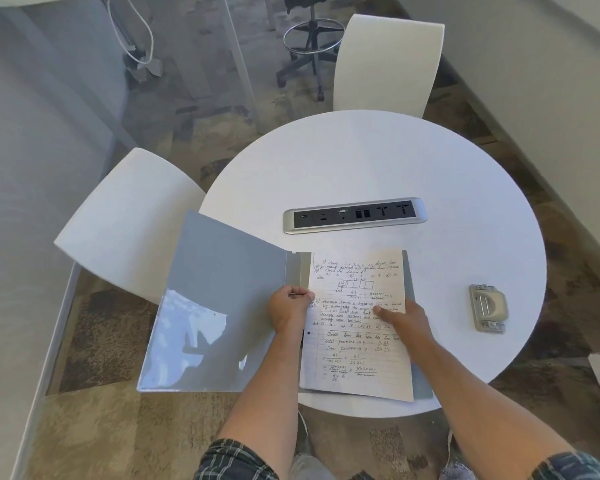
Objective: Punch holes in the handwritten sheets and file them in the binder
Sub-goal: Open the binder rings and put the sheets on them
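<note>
On the round white table [378, 161], the handwritten lined sheets [357, 358] are lain in the open grey plastic binder [222, 289], pinched at their left edge by the left hand [288, 311] and pressed flat by the open right hand [404, 318], with the grey metal hole punch [488, 308] set well apart.

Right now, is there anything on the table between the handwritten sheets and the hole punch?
No. In the head view, the table is bare between the handwritten sheets and the hole punch.
</note>
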`<state>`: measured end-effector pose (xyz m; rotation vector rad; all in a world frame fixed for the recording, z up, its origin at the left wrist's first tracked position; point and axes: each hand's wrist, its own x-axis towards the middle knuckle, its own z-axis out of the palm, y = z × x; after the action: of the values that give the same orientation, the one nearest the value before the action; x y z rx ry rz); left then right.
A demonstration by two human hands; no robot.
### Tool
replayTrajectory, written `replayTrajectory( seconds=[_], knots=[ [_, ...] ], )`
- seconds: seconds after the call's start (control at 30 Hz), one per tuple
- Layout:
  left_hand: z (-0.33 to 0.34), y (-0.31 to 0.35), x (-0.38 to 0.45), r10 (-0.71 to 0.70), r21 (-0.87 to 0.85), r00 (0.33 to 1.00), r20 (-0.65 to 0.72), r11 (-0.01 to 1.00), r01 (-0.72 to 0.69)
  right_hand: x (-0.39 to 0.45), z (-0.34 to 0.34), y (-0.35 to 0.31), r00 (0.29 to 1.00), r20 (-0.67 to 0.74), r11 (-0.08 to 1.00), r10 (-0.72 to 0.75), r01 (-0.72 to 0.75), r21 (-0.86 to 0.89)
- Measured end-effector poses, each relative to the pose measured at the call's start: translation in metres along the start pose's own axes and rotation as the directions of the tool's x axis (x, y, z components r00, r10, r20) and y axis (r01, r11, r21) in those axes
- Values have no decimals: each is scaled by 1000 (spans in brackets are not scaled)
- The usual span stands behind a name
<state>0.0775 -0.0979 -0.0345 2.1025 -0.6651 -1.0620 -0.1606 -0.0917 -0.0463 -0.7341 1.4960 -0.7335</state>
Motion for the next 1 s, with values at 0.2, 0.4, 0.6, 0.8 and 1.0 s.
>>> replayTrajectory(
  seconds=[0.2, 0.4, 0.6, 0.8, 1.0],
  knots=[
    [1, 9, 0, 49, 16, 999, 7, 999, -49, -1, 0, 0, 1000, 22, 1000, 0, 0, -25],
    [4, 9, 4, 17, -5, 1000, -22, 1000, -18, 6, 5, 2, 1000, 8, 996, 27, -26, -81],
    [2, 6, 1, 74, 84, 997, 21, 994, -75, 8, 3, 4, 1000, -14, 992, 19, -21, -122],
    [-3, -8, -11, 144, 210, 988, 51, 966, -151, 4, 4, 2, 1000, -2, 991, 14, -14, -132],
    [-14, -14, -22, 137, 308, 981, 140, 935, -174, 4, 4, 1, 1000, 25, 995, 12, -10, -95]
  ],
)
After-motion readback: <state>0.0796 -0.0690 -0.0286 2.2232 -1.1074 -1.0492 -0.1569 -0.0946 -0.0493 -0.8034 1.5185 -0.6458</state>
